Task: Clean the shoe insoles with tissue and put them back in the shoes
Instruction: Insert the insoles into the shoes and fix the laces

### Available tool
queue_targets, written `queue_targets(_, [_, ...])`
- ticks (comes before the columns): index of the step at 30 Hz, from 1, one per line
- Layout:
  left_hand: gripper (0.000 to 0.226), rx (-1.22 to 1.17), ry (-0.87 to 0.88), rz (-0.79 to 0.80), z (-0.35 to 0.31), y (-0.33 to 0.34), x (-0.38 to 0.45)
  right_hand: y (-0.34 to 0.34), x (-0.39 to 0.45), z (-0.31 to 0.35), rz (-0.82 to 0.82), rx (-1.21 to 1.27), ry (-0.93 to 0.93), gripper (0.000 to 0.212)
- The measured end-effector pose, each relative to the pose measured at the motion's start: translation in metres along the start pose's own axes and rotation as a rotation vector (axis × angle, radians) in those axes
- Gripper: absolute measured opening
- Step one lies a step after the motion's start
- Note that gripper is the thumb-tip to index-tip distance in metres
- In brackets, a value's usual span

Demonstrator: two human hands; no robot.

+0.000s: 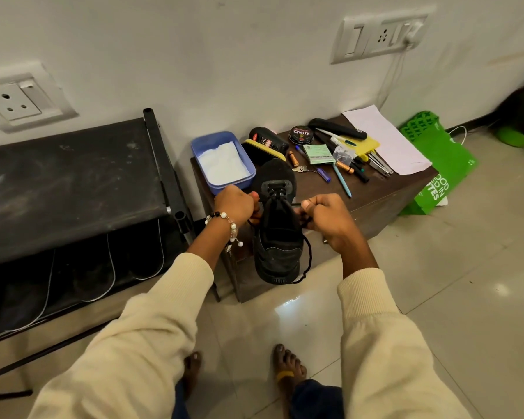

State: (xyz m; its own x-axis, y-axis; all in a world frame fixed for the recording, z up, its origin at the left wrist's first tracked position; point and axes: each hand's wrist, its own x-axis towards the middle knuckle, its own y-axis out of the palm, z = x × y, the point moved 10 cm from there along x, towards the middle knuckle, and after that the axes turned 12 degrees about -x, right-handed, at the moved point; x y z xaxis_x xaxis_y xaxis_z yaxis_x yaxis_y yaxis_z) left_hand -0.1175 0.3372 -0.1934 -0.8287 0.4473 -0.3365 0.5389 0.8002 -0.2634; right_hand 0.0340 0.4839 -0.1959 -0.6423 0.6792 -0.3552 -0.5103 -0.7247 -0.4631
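Both my hands pinch the lace ends of the black shoe (277, 237), left hand (235, 205) and right hand (324, 217) pulling sideways. Judging by that, I'm either loosening or tightening; the insole is hidden, tissue (221, 163) waits in the blue tub (248, 173).

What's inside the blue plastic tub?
The rectangular blue plastic tub on the dark wooden cabinet holds white folded tissue, which covers the bottom. Anything beneath the tissue is hidden, and the left hand blocks the near rim.
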Motion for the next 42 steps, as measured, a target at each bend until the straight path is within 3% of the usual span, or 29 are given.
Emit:
queue_targets(6, [0.023,-0.223,-0.122,0.004,0.014,0.002,0.002,0.001,-0.001,-0.004,0.01,0.089,0.035,0.023])
queue_targets(11, [0.021,-0.34,-0.11,0.052,0.001,0.002,-0.013,-0.015,-0.005,0.005,-0.112,-0.074,0.002,0.018])
queue_targets(16, [0.01,-0.72,-0.273,0.033,-0.013,-0.001,-0.03,-0.026,-0.017,0.024,-0.16,0.116,0.036,0.008])
queue_targets(22, [0.026,-0.985,-0.355,0.153,-0.071,0.007,-0.063,-0.043,-0.04,0.085,-0.08,0.234,0.011,0.007])
queue_targets(28, [0.034,-1.01,-0.312,0.21,-0.145,0.0,-0.09,-0.071,-0.072,0.152,0.041,0.35,-0.002,0.019])
queue_targets(34, [0.036,-1.016,-0.204,0.303,-0.238,-0.012,-0.134,-0.116,-0.117,0.224,0.029,0.446,-0.087,0.03])
queue_targets(38, [0.033,-0.841,-0.053,0.304,-0.281,-0.025,-0.156,-0.133,-0.134,0.256,0.019,0.419,-0.174,0.022])
queue_targets(42, [0.023,-0.642,0.14,0.195,-0.309,-0.042,-0.162,-0.154,-0.149,0.28,-0.137,0.219,-0.273,0.01])
